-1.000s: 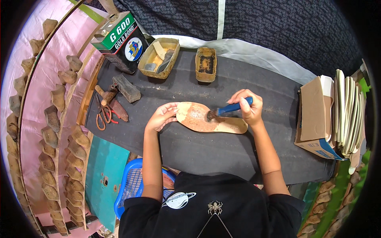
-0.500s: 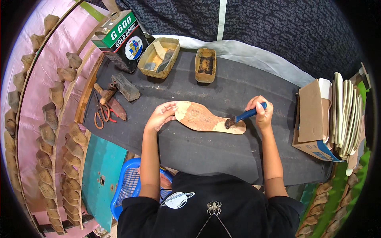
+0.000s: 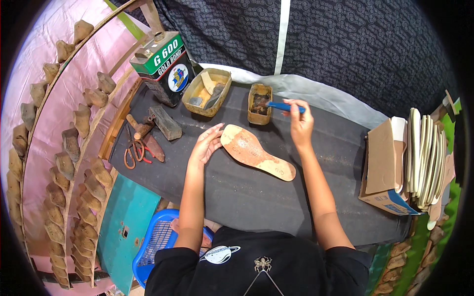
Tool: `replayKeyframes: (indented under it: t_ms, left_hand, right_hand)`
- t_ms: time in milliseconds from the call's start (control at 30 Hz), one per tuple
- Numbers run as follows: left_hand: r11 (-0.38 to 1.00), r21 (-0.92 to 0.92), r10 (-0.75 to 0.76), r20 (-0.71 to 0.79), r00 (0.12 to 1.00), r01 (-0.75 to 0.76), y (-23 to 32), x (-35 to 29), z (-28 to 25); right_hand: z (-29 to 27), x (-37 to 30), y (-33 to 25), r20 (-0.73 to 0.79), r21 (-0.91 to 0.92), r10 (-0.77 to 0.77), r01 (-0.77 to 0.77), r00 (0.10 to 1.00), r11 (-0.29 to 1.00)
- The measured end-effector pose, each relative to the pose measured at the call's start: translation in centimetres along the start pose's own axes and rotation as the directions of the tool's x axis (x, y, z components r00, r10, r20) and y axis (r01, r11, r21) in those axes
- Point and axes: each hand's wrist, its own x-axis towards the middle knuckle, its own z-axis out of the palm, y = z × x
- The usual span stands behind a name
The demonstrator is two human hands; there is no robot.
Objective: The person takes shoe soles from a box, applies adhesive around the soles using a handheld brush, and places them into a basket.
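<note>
Sole (image 3: 256,152) taken as reference. It is laid flat near the middle of the desk (image 3: 247,209), which is covered in dark, creased sheeting with scuffs and specks. Room: patterned dark curtain (image 3: 355,54) is hung beyond the sole; pink sheeting (image 3: 55,127) is seen far left of it, fronted by racked shoe forms (image 3: 64,165), too many and too overlapped to be counted.

Left hand (image 3: 207,144): relaxed, fingers loosely spread beside the sole's wide end; contact can't be told. Right hand (image 3: 300,123): closed round the blue handle of a brush (image 3: 286,106), beyond the sole; brush head is held at the small tub (image 3: 259,118).

Counts:
- 1 sole, 1 brush.
- 2 tubs beyond the sole: the small one, dark-stained inside, and a larger tub (image 3: 197,108) with scraps, further left.
- 1 metal can (image 3: 163,74), beyond and left.
- Left of the sole: 1 hammer (image 3: 141,128), 1 dark block (image 3: 166,123), 1 pair of scissors (image 3: 129,154).
- Well right: 1 cardboard box (image 3: 382,163), beside a stack of pale pieces (image 3: 424,153), count not readable.
- Nearer the body, left: 1 blue basket (image 3: 144,251).
</note>
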Motion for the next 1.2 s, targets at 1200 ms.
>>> replayKeyframes:
  t_ms: [1200]
  left_hand:
    - [0.996, 0.078, -0.041, 0.007, 0.999, 0.040, -0.2, 0.0, 0.2]
  right_hand:
    - [-2.0, -0.2, 0.0, -0.197, 0.319, 0.332, -0.260, 0.923, 0.912]
